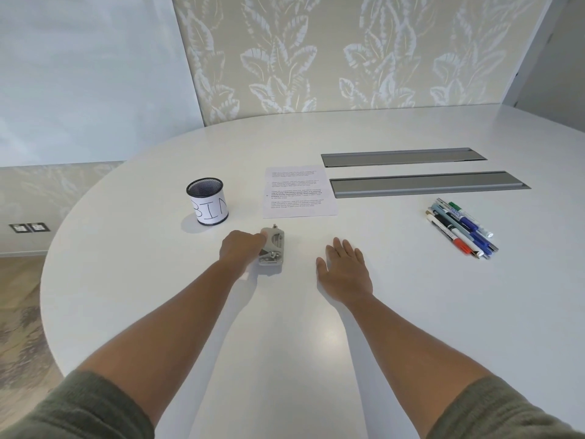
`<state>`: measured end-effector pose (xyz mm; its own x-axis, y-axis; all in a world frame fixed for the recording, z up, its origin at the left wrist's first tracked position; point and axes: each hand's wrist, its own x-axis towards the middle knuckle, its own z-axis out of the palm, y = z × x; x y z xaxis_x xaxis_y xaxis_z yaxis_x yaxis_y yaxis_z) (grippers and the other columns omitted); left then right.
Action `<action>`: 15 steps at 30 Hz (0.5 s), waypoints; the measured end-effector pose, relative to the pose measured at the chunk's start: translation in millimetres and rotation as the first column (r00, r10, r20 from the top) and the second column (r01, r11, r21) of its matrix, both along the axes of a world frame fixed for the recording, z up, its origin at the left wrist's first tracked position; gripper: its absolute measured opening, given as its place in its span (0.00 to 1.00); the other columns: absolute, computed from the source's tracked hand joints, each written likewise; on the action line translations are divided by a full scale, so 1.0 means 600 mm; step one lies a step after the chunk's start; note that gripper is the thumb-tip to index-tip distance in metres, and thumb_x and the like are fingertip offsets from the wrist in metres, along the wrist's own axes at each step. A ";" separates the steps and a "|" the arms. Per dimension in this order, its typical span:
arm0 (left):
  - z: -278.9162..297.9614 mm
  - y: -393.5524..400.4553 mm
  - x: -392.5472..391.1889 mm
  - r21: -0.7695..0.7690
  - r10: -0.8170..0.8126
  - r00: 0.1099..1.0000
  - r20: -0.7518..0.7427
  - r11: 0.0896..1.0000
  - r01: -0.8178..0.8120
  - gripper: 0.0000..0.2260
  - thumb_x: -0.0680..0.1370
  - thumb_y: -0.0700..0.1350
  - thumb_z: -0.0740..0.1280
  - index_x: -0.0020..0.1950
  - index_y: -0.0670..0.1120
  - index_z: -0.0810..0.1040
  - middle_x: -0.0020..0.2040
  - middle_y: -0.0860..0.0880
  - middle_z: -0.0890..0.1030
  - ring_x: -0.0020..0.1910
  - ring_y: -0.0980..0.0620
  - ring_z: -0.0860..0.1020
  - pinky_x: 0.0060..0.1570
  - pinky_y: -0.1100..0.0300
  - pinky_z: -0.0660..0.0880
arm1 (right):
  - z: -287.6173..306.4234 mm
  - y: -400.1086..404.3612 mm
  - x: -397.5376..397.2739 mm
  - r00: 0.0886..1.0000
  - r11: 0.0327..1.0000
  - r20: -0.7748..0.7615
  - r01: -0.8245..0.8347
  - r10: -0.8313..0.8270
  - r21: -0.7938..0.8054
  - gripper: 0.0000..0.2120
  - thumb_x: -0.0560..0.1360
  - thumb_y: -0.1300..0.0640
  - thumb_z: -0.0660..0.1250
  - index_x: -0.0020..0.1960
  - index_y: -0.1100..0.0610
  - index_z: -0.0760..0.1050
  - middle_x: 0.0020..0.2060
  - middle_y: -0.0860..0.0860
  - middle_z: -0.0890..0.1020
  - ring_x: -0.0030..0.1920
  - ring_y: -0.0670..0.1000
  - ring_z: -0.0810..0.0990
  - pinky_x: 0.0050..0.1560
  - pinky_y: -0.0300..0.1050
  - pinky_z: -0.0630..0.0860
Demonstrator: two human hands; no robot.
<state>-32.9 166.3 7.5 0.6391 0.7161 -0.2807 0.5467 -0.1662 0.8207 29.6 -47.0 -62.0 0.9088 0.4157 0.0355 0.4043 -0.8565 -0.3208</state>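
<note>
A small grey metal hole punch (272, 247) sits on the white table (316, 312) just in front of me. My left hand (240, 248) is at its left side, fingers curled round its edge. My right hand (345, 267) lies flat on the table to the right of the punch, fingers straight and spread, holding nothing. A printed sheet of paper (297, 193) lies beyond the punch.
A black mesh cup (209, 201) labelled "BIN" stands at the left of the paper. Several markers and pens (462, 229) lie in a bunch at the right. Two long grey cable hatches (427, 183) are set into the tabletop behind them.
</note>
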 end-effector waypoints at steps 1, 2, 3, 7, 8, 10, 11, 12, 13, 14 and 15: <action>0.003 0.011 -0.006 0.004 0.014 1.000 -0.002 1.000 -0.014 0.16 0.68 0.56 0.68 0.43 0.43 0.80 0.44 0.45 0.86 0.46 0.45 0.85 0.55 0.51 0.81 | 0.000 0.000 0.000 1.000 1.000 -0.002 -0.001 0.001 0.000 0.27 0.82 0.44 0.47 0.78 0.55 0.60 0.80 0.50 0.52 0.80 0.50 0.46 0.79 0.50 0.42; 0.006 0.022 -0.013 0.010 0.025 1.000 -0.005 1.000 -0.025 0.16 0.67 0.56 0.67 0.43 0.43 0.80 0.44 0.45 0.86 0.46 0.45 0.85 0.55 0.50 0.81 | 0.000 0.000 0.000 1.000 1.000 -0.003 -0.002 0.002 -0.001 0.27 0.82 0.45 0.47 0.78 0.55 0.60 0.80 0.50 0.52 0.80 0.50 0.46 0.79 0.50 0.42; 0.008 0.032 -0.021 0.015 0.037 0.999 -0.006 0.999 -0.037 0.16 0.67 0.56 0.67 0.43 0.43 0.80 0.44 0.45 0.86 0.46 0.45 0.85 0.55 0.50 0.81 | 0.000 0.000 0.000 1.000 1.000 -0.002 -0.002 0.002 -0.002 0.27 0.82 0.45 0.47 0.78 0.55 0.60 0.80 0.51 0.52 0.80 0.50 0.46 0.79 0.50 0.42; 0.012 0.067 -0.051 0.052 0.082 0.997 -0.008 0.995 -0.081 0.15 0.68 0.54 0.67 0.42 0.43 0.79 0.44 0.45 0.85 0.46 0.44 0.85 0.55 0.50 0.81 | 0.000 -0.001 0.000 1.000 1.000 0.004 -0.003 0.003 -0.006 0.27 0.82 0.45 0.47 0.77 0.55 0.60 0.80 0.51 0.52 0.80 0.51 0.46 0.79 0.50 0.43; 0.011 0.074 -0.058 0.066 0.096 0.995 -0.011 0.993 -0.095 0.14 0.70 0.54 0.68 0.42 0.43 0.79 0.44 0.45 0.85 0.46 0.44 0.85 0.54 0.50 0.81 | 0.000 -0.001 0.000 1.000 1.000 0.004 -0.003 0.003 -0.006 0.27 0.82 0.45 0.47 0.77 0.55 0.60 0.80 0.51 0.52 0.80 0.51 0.46 0.79 0.50 0.43; 0.011 0.088 -0.072 0.087 0.120 0.993 -0.019 0.989 -0.118 0.13 0.71 0.54 0.68 0.41 0.43 0.79 0.44 0.45 0.85 0.46 0.44 0.85 0.54 0.51 0.81 | -0.001 -0.001 0.000 1.000 1.000 0.003 -0.003 0.003 -0.006 0.27 0.82 0.45 0.47 0.77 0.55 0.61 0.80 0.51 0.52 0.80 0.51 0.46 0.79 0.50 0.43; 0.011 0.094 -0.079 0.096 0.131 0.991 -0.026 0.987 -0.128 0.13 0.71 0.53 0.68 0.41 0.43 0.79 0.44 0.45 0.85 0.46 0.44 0.85 0.53 0.51 0.81 | -0.001 -0.001 0.000 1.000 1.000 0.002 -0.004 0.004 -0.006 0.27 0.82 0.45 0.47 0.77 0.55 0.61 0.80 0.51 0.52 0.80 0.51 0.46 0.79 0.50 0.43; 0.010 0.100 -0.085 0.105 0.140 0.990 -0.034 0.985 -0.136 0.13 0.71 0.53 0.68 0.41 0.43 0.79 0.44 0.45 0.86 0.46 0.44 0.85 0.53 0.52 0.80 | -0.001 -0.001 0.000 1.000 1.000 0.001 -0.005 0.005 -0.007 0.27 0.82 0.45 0.47 0.77 0.55 0.60 0.80 0.51 0.52 0.80 0.51 0.46 0.79 0.50 0.43; 0.010 0.104 -0.091 0.111 0.148 0.988 -0.041 0.984 -0.142 0.13 0.72 0.53 0.68 0.40 0.43 0.79 0.44 0.45 0.86 0.46 0.44 0.85 0.52 0.52 0.80 | -0.001 -0.001 0.000 1.000 1.000 0.002 -0.005 0.005 -0.009 0.27 0.82 0.45 0.47 0.77 0.55 0.60 0.80 0.51 0.52 0.80 0.51 0.46 0.79 0.50 0.43; 0.010 0.108 -0.097 0.114 0.153 0.987 -0.047 0.983 -0.147 0.13 0.72 0.52 0.67 0.40 0.43 0.78 0.44 0.45 0.86 0.47 0.44 0.85 0.51 0.53 0.79 | -0.001 -0.001 0.000 1.000 1.000 0.003 -0.006 0.006 -0.010 0.27 0.82 0.45 0.47 0.77 0.55 0.60 0.80 0.51 0.52 0.80 0.51 0.46 0.79 0.50 0.43; 0.009 0.111 -0.103 0.116 0.157 0.986 -0.052 0.982 -0.150 0.12 0.72 0.52 0.67 0.39 0.43 0.78 0.44 0.44 0.86 0.47 0.44 0.85 0.49 0.54 0.78 | -0.001 -0.001 0.000 1.000 1.000 0.005 -0.007 0.007 -0.009 0.26 0.82 0.45 0.47 0.77 0.55 0.61 0.80 0.51 0.53 0.80 0.51 0.46 0.79 0.50 0.43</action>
